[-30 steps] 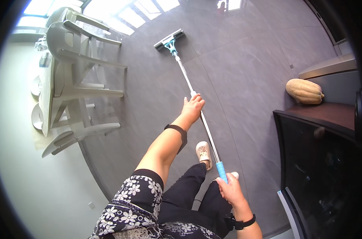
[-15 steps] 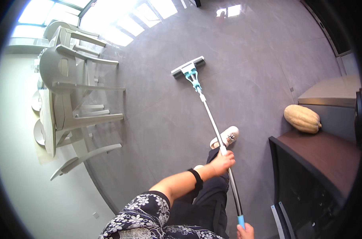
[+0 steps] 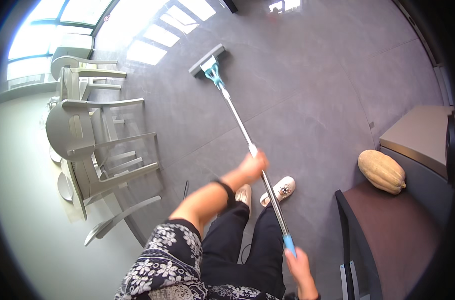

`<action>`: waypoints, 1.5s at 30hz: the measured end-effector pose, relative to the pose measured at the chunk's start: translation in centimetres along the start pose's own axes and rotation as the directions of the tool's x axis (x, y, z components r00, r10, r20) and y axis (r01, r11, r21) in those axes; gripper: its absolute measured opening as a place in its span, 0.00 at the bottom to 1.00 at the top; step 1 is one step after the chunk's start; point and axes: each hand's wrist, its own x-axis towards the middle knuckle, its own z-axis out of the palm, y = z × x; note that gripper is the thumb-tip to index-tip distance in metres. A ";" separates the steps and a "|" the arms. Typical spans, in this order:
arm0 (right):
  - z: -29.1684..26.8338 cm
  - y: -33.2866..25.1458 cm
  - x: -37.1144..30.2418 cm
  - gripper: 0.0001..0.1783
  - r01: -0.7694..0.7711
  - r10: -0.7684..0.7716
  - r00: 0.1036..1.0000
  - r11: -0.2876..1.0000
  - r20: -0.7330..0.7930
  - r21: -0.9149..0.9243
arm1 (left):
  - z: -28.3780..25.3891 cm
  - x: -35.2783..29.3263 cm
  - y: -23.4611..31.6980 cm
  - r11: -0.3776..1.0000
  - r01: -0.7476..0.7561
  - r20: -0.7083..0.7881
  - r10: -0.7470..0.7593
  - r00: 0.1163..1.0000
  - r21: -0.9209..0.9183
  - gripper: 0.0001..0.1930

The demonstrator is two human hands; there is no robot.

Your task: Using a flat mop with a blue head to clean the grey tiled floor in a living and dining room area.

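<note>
A sponge mop with a long silver pole slants across the floor in front of me. Its grey head, with a teal bracket, rests on the floor at the far end. My left hand is closed round the middle of the pole, near a white collar. Lower down, my right hand grips the light blue end of the handle. Both arms reach forward, the left one stretched further out.
Grey chairs stand at a table along the left wall. A pale orange pumpkin lies on a brown shelf at the right, beside a grey cabinet. My white shoes are on the grey tiled floor.
The mop head has moved forward and to the left across the floor. Both hands still grip the pole; the left has gone further out, and my second shoe has come into view.
</note>
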 end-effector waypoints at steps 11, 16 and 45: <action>-3.9 -1.3 -7.3 0.14 -0.301 0.283 0.951 0.940 -0.127 -0.159 | -3.8 1.1 7.5 0.924 0.111 0.062 -0.095 0.994 -0.365 0.11; 1.5 -12.5 3.1 0.16 -0.294 0.290 0.952 0.955 -0.097 -0.041 | -8.6 6.3 -7.3 0.965 0.005 0.004 -0.004 1.000 -0.263 0.12; 6.2 -15.1 -0.5 0.18 -0.195 0.212 0.963 0.974 -0.164 0.118 | -9.8 8.6 -6.7 0.912 -0.094 0.169 0.173 0.970 -0.399 0.12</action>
